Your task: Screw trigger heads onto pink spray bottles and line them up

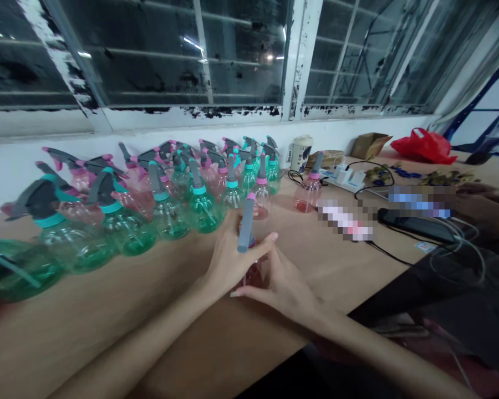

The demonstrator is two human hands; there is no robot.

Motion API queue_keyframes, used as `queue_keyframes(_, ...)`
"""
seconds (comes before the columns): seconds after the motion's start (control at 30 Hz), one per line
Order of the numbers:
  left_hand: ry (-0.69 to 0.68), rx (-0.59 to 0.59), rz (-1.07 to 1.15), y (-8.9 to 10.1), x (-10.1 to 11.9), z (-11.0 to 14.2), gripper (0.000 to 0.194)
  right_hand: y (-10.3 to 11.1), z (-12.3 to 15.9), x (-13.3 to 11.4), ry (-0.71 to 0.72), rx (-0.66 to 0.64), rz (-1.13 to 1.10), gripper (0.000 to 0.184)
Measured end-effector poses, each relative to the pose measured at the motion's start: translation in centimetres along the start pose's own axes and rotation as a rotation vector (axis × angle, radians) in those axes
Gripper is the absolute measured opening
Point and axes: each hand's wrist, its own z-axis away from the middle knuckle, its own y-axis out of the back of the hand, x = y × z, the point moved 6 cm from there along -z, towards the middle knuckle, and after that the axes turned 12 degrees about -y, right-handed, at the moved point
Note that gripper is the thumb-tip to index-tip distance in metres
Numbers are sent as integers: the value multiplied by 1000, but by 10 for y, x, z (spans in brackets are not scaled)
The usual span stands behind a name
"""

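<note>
Both hands are wrapped round a pink spray bottle (253, 275) at the middle of the table. It stands upright, with a grey trigger head and a pink nozzle that points away from me. My left hand (228, 249) grips it at the neck and far left side, its thumb reaching across below the head. Lower down, my right hand (285, 282) closes on the right side, thumb across the front of the body. Fingers hide much of the bottle. Just behind it sits another pink spray bottle (261, 202).
Rows of green spray bottles (205, 213) and pink ones line the wall at left. To the right are a single pink bottle (308, 194), a paper cup (301, 155), a power strip (347, 177), cables, a dark phone (416, 224) and a red bag (424, 147).
</note>
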Motion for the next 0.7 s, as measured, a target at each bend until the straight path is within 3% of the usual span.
queue_keyframes(0.1,-15,-42,27,-1,2,-1,50,-2,-3,7,-14,37,44,71)
queue_keyframes(0.2,-51,-69,44,-5,-3,2,65,18,-14,33,21,79,61,69)
queue_keyframes(0.33,-49,-73,28,-18,-23,17,48,74,-40,85,-9,308,177,69)
queue_keyframes(0.47,-5,-113,-25,-34,-49,35,36,113,-78,117,-108,349,320,58)
queue_keyframes(0.57,-7,-141,-57,-40,-58,42,32,120,-106,121,-112,322,357,50)
queue_keyframes(0.7,-59,-165,-111,-41,-52,42,30,117,-136,119,-157,332,429,54)
